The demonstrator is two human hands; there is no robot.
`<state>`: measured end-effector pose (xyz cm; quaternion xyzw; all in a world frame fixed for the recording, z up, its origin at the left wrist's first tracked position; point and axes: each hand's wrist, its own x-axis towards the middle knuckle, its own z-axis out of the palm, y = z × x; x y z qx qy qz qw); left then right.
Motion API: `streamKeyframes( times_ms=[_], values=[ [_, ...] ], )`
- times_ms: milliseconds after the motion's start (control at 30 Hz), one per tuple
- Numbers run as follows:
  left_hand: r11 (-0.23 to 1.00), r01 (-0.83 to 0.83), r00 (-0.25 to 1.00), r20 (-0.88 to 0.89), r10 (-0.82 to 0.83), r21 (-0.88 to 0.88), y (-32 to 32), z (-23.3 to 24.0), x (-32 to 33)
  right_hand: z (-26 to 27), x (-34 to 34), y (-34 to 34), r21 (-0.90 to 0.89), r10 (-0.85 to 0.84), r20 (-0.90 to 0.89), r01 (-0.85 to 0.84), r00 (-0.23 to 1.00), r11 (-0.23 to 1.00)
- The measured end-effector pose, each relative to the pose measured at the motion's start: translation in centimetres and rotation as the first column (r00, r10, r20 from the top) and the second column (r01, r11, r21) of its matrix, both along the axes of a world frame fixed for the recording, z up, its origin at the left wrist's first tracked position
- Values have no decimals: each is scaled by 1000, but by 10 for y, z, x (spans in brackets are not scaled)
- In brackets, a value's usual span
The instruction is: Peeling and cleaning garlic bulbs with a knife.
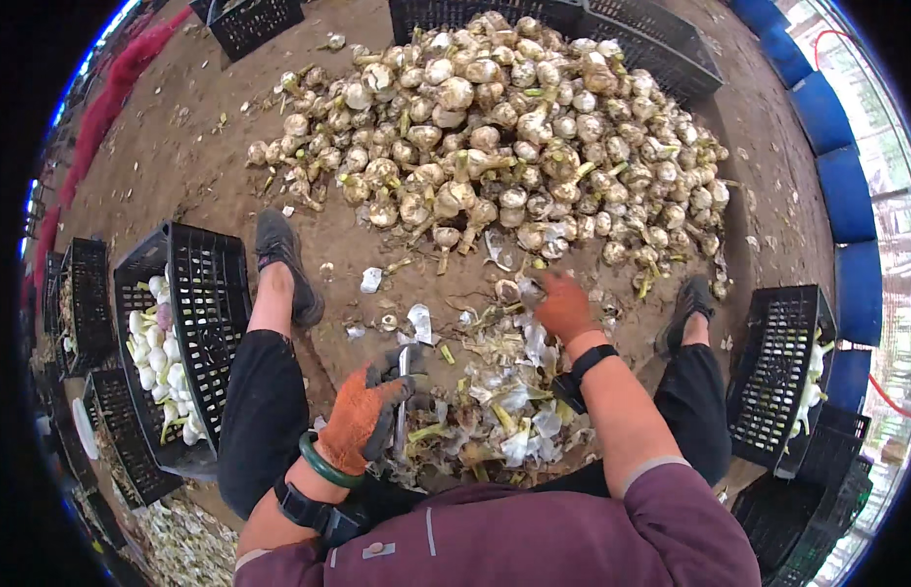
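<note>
My left hand, in an orange work glove with a dark coated palm, is shut on a slim metal hand tool held upright in the view; its exact kind is unclear. My right hand, gloved the same way, reaches down at the near edge of a big heap of soil-stained garlic bulbs. Its fingertips are beside a single garlic bulb, and whether they grip anything is hidden. Between my legs lies a litter of papery garlic skins and cut stalks.
At my left stands a black plastic crate with cleaned white garlic bulbs. Another black crate at my right also holds garlic. Further crates stand behind the heap. Blue panels line the right side.
</note>
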<state>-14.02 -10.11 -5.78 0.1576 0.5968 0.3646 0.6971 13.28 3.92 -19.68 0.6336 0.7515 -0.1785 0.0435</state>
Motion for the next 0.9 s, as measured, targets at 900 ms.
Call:
streamKeyframes(
  times_ms=[900],
  values=[
    [603, 648, 746, -550, -376, 465, 31, 64, 75, 209, 14, -84, 281, 388, -524, -277, 758, 919]
  ],
)
